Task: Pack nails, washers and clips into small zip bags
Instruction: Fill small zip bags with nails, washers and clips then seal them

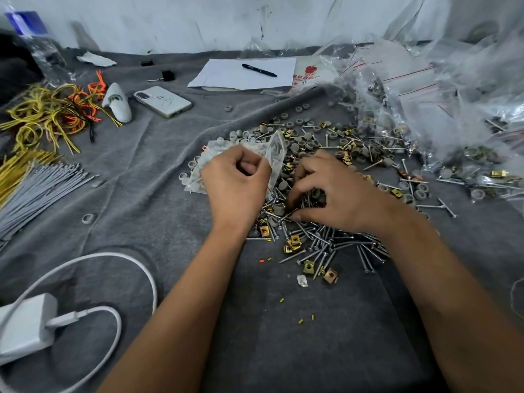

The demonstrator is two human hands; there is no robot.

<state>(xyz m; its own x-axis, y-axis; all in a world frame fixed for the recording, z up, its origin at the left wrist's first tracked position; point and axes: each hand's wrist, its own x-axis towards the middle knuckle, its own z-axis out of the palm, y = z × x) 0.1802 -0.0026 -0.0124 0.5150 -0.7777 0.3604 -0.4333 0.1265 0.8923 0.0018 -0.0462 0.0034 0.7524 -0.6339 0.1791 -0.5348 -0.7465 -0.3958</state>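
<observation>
Over nails (320,245), hands (286,188) with bag (272,154)

Two bare forearms reach in from the bottom edge, with no sleeves, gloves, watch or rings visible. The left hand (235,185) and right hand (337,194) have short, unpainted nails on their fingers (296,217).
</observation>
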